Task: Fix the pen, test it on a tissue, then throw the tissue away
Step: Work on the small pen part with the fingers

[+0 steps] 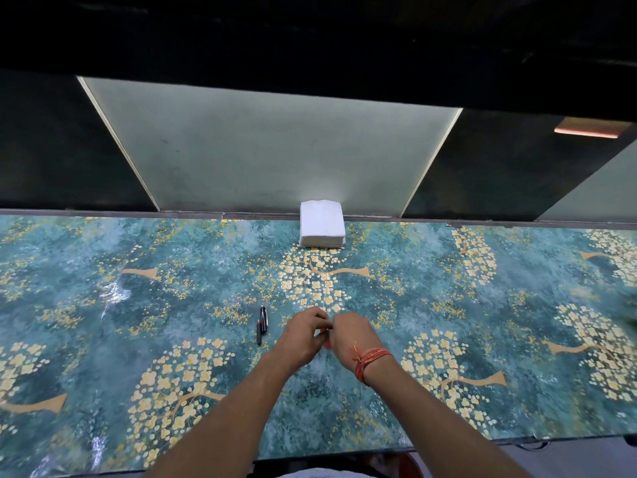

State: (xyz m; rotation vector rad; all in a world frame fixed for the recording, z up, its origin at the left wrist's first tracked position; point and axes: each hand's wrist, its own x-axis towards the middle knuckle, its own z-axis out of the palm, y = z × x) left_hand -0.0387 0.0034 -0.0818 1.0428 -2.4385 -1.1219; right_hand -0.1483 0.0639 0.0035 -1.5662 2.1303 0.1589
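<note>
The desk (103, 257), covered in a glossy teal sheet printed with yellow blossom trees, fills most of the view and carries everything. At its far edge, against the frosted panel (269, 150), sits a stack of white tissues (322, 223), squared up and untouched; these look soft and very light, so 1 sheet would best be peeled off by a corner while the rest are left lying. Nearer the person, the left hand (303, 336) and right hand (348, 336) meet just above the desk, fingers curled toward each other around a small red piece (325, 343) of which only a sliver shows between them; it is probably part of the pen, though what part cannot be told. The right wrist wears an orange thread band (370, 358). Just left of the hands lie 2 loose pen parts, side by side and apart from the hands: a dark cap with a metal clip (264, 318) and a slim dark tube with a reddish tip (259, 332). Both look stiff, light and smooth, likely to roll on the slick cover, so each is better pinched at mid-length than nudged. Assembly appears underway, testing not yet begun.
</note>
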